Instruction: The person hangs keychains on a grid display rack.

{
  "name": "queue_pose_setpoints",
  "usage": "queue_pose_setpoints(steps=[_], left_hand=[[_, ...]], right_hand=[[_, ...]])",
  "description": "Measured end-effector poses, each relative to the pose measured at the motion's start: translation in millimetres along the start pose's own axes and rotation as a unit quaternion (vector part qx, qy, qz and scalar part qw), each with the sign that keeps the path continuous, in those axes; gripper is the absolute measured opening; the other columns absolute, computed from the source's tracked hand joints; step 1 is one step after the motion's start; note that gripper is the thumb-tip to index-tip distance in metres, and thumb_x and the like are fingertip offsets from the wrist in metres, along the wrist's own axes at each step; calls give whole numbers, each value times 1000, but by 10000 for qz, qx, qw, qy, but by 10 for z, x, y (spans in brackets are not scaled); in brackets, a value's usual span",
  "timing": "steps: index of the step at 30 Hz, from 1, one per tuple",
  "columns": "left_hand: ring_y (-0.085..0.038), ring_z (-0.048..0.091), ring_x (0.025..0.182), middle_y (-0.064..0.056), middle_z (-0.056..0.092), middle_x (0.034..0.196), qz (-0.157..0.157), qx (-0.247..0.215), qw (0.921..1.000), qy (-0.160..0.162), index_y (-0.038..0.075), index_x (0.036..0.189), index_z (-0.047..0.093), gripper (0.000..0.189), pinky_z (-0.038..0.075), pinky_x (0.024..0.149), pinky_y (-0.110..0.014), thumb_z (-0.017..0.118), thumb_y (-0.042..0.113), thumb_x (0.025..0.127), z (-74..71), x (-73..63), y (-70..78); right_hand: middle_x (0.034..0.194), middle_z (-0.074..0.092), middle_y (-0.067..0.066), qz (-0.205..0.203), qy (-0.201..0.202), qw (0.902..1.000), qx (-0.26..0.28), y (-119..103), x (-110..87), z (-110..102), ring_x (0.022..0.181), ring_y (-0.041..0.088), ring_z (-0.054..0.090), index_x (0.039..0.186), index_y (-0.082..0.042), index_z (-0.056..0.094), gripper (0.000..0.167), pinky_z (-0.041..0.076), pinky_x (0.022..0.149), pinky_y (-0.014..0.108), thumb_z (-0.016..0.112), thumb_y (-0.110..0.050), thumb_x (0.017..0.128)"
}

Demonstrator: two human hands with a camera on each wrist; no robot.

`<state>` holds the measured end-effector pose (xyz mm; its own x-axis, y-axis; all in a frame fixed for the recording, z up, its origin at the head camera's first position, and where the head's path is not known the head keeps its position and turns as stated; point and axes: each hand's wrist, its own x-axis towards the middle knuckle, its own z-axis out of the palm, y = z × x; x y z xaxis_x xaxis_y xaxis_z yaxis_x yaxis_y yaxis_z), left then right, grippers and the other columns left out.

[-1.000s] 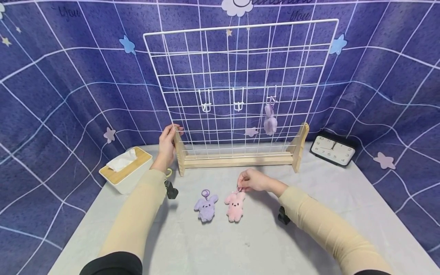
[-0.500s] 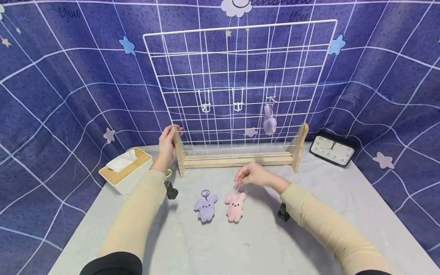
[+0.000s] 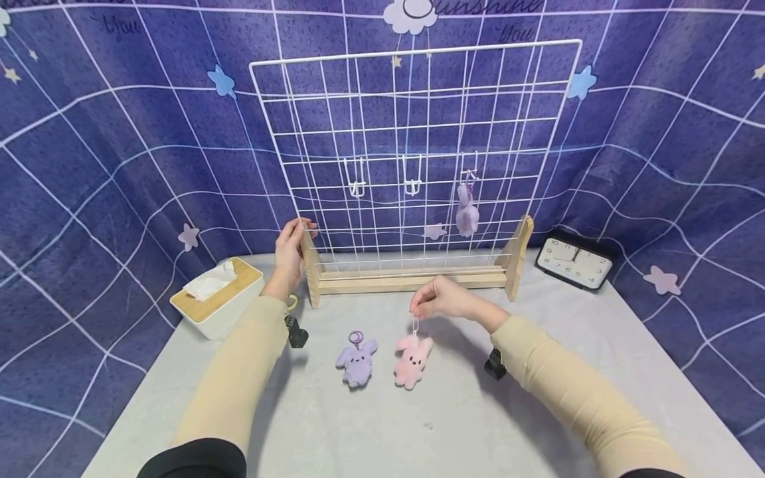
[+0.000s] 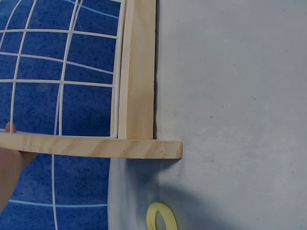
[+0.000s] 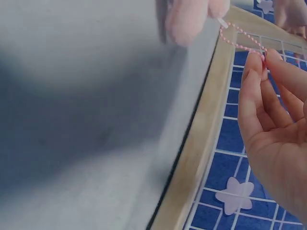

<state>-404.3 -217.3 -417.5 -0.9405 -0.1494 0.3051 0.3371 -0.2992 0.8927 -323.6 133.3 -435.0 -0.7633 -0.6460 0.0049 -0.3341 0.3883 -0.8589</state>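
Observation:
My right hand (image 3: 445, 299) pinches the bead chain (image 5: 240, 36) of a pink plush bunny keychain (image 3: 412, 363) between thumb and fingertips. Below the hand the bunny hangs tilted, its chain drawn taut. My left hand (image 3: 291, 252) grips the left wooden upright (image 4: 96, 146) of a white wire grid rack (image 3: 418, 123); its fingers wrap behind the wood. To the left of the pink bunny, a purple plush bunny keychain (image 3: 357, 365) lies face up on the table. Another purple plush (image 3: 467, 216) hangs from the right-hand hook on the grid.
Two white hooks, the left hook (image 3: 356, 188) and the middle hook (image 3: 412, 186), carry nothing. A tissue box (image 3: 224, 299) stands at the left, a clock (image 3: 574, 261) at the right. Beside the left upright lies a yellow ring (image 4: 162, 216). A patterned curtain (image 3: 143, 172) encloses the table (image 3: 478, 425).
My right hand has risen slightly toward the rack, drawing the pink bunny's chain straight and tipping the bunny up. The left hand keeps its grip on the upright.

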Motion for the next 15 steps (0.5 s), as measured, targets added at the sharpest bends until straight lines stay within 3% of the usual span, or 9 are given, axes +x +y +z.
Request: queue_pose_setpoints(steps=[2,10,15], left_hand=[[-48,47,124,-4,66,107,-11,2,10000,10,9,116,61,20,44,95,-31,44,18,111,-1,0,3],[-46,51,119,-6,66,107,73,-47,9999,69,8,115,60,19,44,97,-32,43,16,111,2,10,-10],[-32,59,106,-5,66,105,122,-96,9998,100,6,115,60,18,44,100,-34,43,13,111,6,19,-22]], right_hand=[[91,75,19,69,-23,9997,223,-49,-13,-23,85,35,72,100,10,72,12,57,84,51,73,6,89],[98,73,19,272,65,9974,670,-219,-28,-135,87,34,73,105,11,70,13,57,85,49,67,5,93],[98,74,18,221,170,9981,555,-297,-19,-205,87,38,73,105,10,71,14,57,84,50,68,3,93]])
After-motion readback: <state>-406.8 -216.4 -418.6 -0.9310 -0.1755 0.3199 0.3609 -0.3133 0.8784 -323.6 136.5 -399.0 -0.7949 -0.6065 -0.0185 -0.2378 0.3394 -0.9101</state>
